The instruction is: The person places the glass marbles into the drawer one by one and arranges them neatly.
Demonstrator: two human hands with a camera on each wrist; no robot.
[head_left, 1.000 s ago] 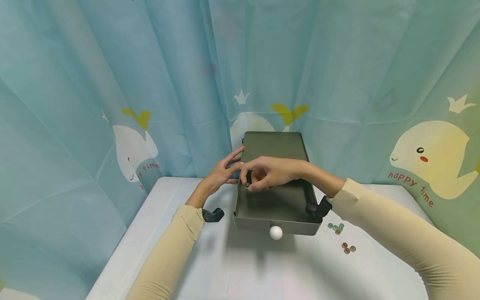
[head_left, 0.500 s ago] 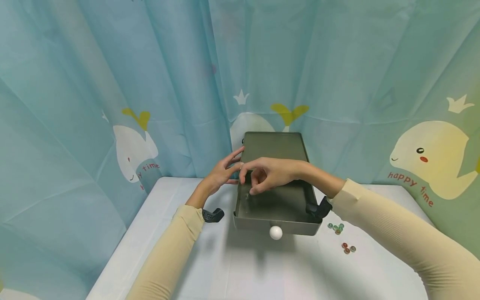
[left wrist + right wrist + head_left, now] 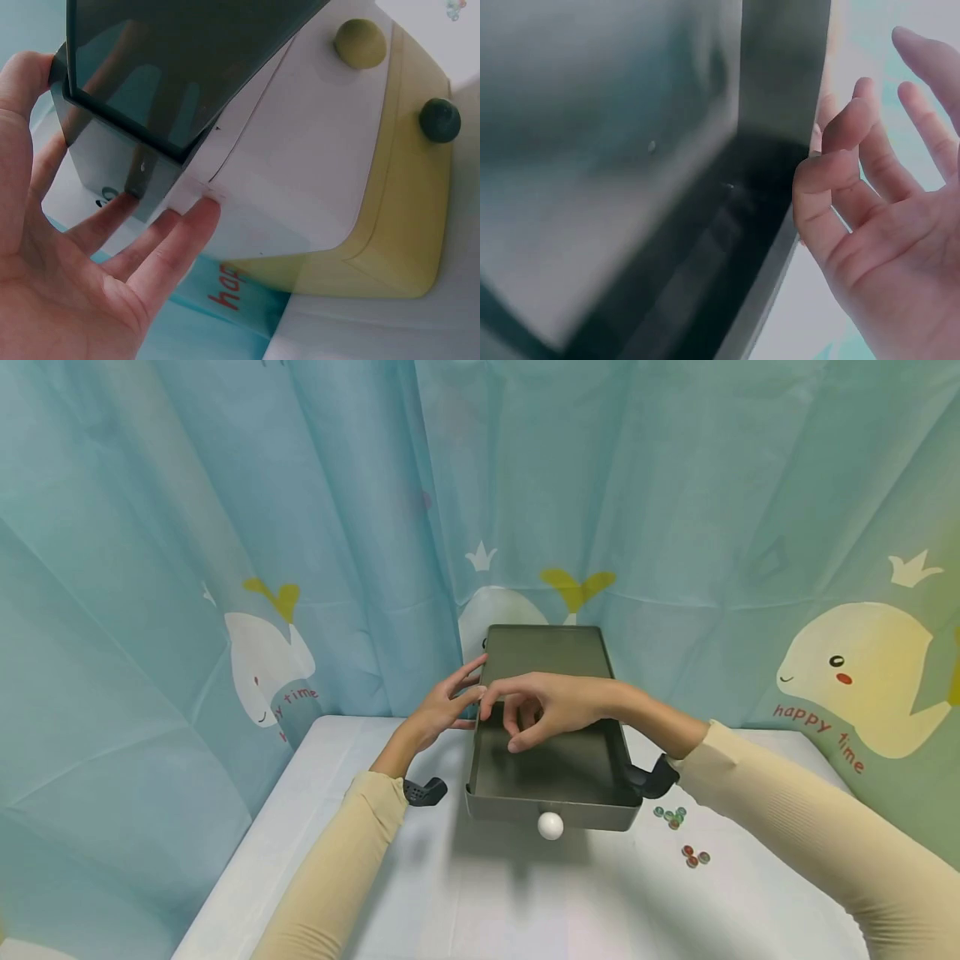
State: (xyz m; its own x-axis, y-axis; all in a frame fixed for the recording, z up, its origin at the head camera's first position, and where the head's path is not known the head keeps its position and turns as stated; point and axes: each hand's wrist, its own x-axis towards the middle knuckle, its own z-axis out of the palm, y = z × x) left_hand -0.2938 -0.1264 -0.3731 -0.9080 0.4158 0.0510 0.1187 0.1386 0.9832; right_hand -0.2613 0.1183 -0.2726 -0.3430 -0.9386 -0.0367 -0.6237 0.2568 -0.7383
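While the left hand splays, the right hand bends fingers loosely over a rectangular drawer.

Head camera looks forward and down from above over the dark olive-grey rectangular drawer; left-wrist camera, close in, looks aslant past the bare left hand; right-wrist camera, close, faces that drawer's interior, shared with head view.

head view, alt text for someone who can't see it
A right hand hovers above an open dark drawer with a white knob; the left hand is spread at its left side. Two clusters of beads lie at right on a white table before a whale-print curtain.
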